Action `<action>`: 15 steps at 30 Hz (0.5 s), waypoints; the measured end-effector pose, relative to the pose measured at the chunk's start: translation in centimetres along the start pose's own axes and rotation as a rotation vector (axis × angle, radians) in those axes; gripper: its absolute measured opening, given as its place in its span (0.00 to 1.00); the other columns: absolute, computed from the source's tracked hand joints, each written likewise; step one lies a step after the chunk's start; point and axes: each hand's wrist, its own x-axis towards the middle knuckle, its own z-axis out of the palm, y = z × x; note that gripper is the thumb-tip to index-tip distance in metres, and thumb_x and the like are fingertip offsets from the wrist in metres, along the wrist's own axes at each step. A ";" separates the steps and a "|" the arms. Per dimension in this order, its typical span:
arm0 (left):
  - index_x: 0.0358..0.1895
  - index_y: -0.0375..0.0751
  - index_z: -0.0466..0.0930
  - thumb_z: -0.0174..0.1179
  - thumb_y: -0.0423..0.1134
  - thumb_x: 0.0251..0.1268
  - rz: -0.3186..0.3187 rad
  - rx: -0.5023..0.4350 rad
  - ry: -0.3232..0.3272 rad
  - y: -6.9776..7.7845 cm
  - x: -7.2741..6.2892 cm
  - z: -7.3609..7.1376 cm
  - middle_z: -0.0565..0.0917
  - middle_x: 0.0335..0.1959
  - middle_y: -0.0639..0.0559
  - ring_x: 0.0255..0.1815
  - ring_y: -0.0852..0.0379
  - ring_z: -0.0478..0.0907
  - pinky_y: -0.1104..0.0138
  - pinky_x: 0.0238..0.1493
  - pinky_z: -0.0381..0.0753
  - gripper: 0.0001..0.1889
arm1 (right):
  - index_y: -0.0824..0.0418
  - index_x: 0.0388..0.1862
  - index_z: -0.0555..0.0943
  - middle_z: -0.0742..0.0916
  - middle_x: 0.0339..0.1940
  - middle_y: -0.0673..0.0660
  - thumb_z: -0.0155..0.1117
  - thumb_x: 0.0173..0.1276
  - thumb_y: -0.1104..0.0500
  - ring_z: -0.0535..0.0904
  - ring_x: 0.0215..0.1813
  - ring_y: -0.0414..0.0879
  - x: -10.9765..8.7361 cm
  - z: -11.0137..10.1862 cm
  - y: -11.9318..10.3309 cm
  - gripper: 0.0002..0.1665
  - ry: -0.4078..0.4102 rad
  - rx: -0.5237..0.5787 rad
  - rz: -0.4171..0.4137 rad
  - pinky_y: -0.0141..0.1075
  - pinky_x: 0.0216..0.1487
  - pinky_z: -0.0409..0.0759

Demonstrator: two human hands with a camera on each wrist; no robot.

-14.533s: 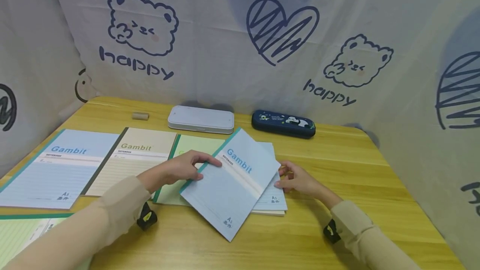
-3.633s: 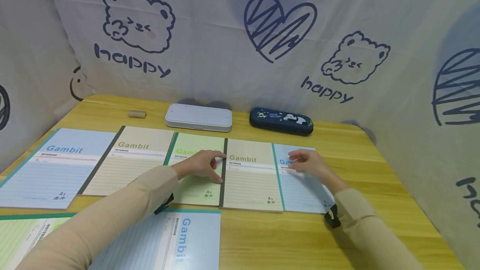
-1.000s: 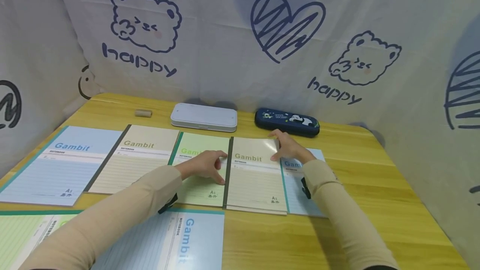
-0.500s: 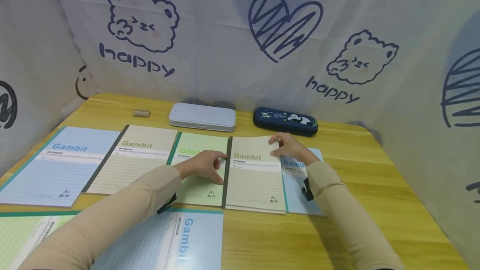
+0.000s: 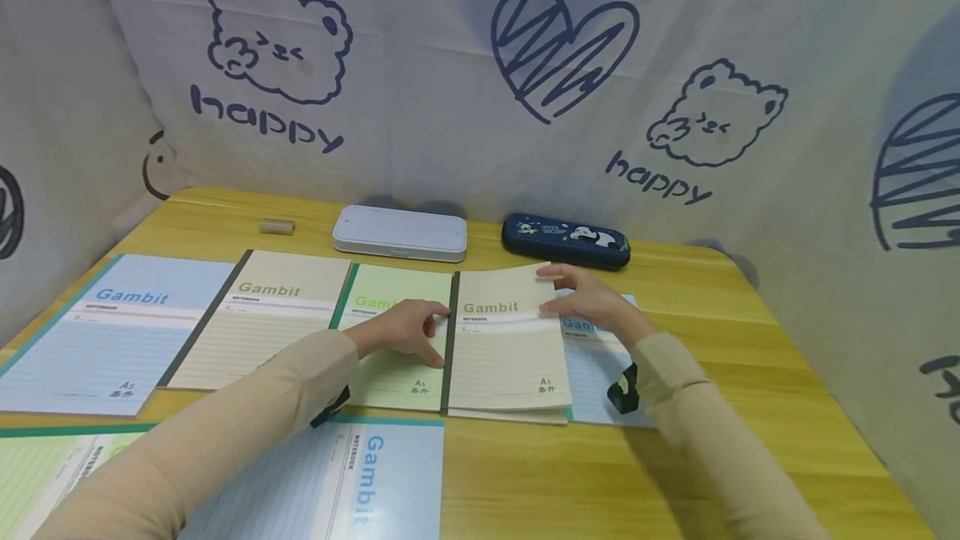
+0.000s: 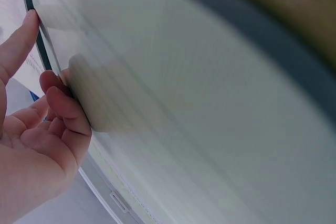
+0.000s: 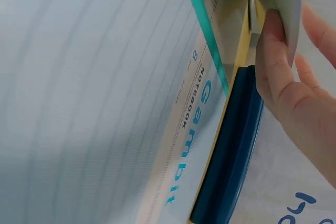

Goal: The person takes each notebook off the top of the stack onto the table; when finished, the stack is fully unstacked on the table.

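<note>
In the head view a beige Gambit notebook (image 5: 502, 348) with a dark spine lies in the middle of a row. Its right side is raised and bends upward, with a lower layer showing along the bottom edge. My right hand (image 5: 588, 298) pinches it near the upper right corner; the right wrist view shows fingers (image 7: 275, 61) against the raised sheet. My left hand (image 5: 405, 332) lies over the green notebook (image 5: 390, 394), its spread thumb and forefinger touching the beige notebook's spine. Partly under the right forearm is a blue notebook (image 5: 592, 365).
Leftward lie another beige notebook (image 5: 262, 323) and a blue one (image 5: 127, 323). Nearer are a sideways blue notebook (image 5: 397, 473) and a green one (image 5: 45, 457). Behind stand a white case (image 5: 400, 232), a navy panda case (image 5: 566, 240) and a small brown cylinder (image 5: 277, 227).
Earlier my left hand held a blue notebook, which now lies sideways in front. My right hand moved from the right-hand blue notebook to the beige one's corner and has since lifted it.
</note>
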 end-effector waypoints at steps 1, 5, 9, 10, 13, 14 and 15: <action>0.61 0.32 0.64 0.72 0.39 0.39 0.002 0.003 0.000 0.0 0.0 0.0 0.72 0.26 0.51 0.28 0.57 0.66 0.68 0.31 0.65 0.41 | 0.64 0.63 0.63 0.67 0.54 0.65 0.62 0.53 0.74 0.69 0.46 0.51 -0.2 0.0 0.1 0.37 -0.008 0.046 0.001 0.36 0.43 0.75; 0.61 0.32 0.64 0.72 0.39 0.39 0.011 0.012 0.007 -0.1 -0.1 0.0 0.72 0.26 0.51 0.28 0.57 0.66 0.68 0.31 0.65 0.41 | 0.68 0.63 0.62 0.71 0.49 0.64 0.60 0.54 0.76 0.73 0.42 0.47 -0.9 0.1 0.2 0.36 -0.026 0.153 -0.015 0.34 0.43 0.75; 0.61 0.32 0.64 0.72 0.39 0.39 0.010 0.015 0.010 -0.1 0.0 0.0 0.72 0.27 0.51 0.28 0.57 0.66 0.67 0.32 0.65 0.41 | 0.67 0.65 0.59 0.71 0.53 0.64 0.58 0.56 0.75 0.75 0.37 0.45 -1.6 0.2 0.3 0.37 -0.088 0.160 -0.038 0.33 0.33 0.77; 0.61 0.32 0.64 0.72 0.39 0.38 0.004 0.011 0.008 -0.1 0.0 0.0 0.72 0.27 0.51 0.29 0.57 0.66 0.67 0.32 0.66 0.42 | 0.66 0.65 0.58 0.71 0.54 0.65 0.57 0.56 0.76 0.76 0.36 0.45 -1.7 0.2 0.3 0.37 -0.102 0.160 -0.042 0.33 0.31 0.77; 0.61 0.32 0.63 0.72 0.40 0.38 0.002 0.007 0.004 -0.1 0.0 0.1 0.72 0.28 0.51 0.29 0.56 0.67 0.67 0.33 0.66 0.42 | 0.65 0.66 0.56 0.68 0.58 0.67 0.54 0.58 0.76 0.77 0.32 0.45 -2.0 0.2 0.6 0.37 -0.127 0.147 -0.048 0.32 0.25 0.76; 0.61 0.32 0.63 0.72 0.40 0.38 0.003 0.005 0.004 -0.1 0.1 0.1 0.72 0.28 0.51 0.29 0.56 0.67 0.67 0.33 0.66 0.42 | 0.65 0.66 0.56 0.68 0.58 0.67 0.53 0.59 0.76 0.77 0.31 0.45 -2.1 0.3 0.7 0.36 -0.123 0.137 -0.049 0.32 0.24 0.76; 0.61 0.33 0.63 0.72 0.40 0.38 0.004 0.004 0.004 -0.1 0.1 0.1 0.72 0.28 0.51 0.29 0.56 0.67 0.67 0.33 0.66 0.42 | 0.65 0.66 0.57 0.67 0.58 0.67 0.52 0.60 0.76 0.77 0.30 0.45 -2.3 0.4 0.7 0.35 -0.114 0.131 -0.049 0.31 0.24 0.76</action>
